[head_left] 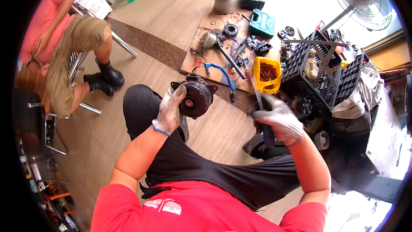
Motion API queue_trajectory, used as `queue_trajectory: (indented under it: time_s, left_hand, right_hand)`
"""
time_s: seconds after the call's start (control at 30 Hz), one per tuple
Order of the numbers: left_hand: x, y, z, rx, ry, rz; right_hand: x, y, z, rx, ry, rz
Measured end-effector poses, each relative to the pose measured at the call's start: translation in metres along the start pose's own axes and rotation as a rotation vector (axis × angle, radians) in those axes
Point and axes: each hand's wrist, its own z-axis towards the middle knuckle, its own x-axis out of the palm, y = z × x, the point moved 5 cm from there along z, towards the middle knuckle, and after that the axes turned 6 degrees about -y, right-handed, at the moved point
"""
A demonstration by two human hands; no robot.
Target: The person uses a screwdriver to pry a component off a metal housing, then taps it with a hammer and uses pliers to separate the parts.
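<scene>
- Gripping black motor [196,99] in left hand [170,106], thumb at its rim, raised beside my left knee [138,103], presumably for clear view.
- Right hand [281,122] wrapped round screwdriver-like tool [268,137], shaft pointing away, probably for control.
- Yellow bin [256,68] seemingly keeps small parts [268,73] together.

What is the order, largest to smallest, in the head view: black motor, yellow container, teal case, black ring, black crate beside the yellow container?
1. Black crate
2. Black motor, probably enlarged by nearness to the camera
3. Yellow container and teal case: too alike to rank
4. Black ring
</scene>
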Motion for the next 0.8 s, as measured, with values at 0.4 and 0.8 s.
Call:
queue_trajectory:
  time_s: [0.4, 0.8]
  left_hand:
    - [0.001, -0.006, -0.003, 0.148, 0.091, 0.184]
    - [0.012, -0.009, -0.012, 0.226, -0.004, 0.445]
  right_hand:
    - [0.043, 0.001, -0.032, 0.08, 0.245, -0.34]
    - [0.025, 0.004, -0.025, -0.165, 0.325, -0.251]
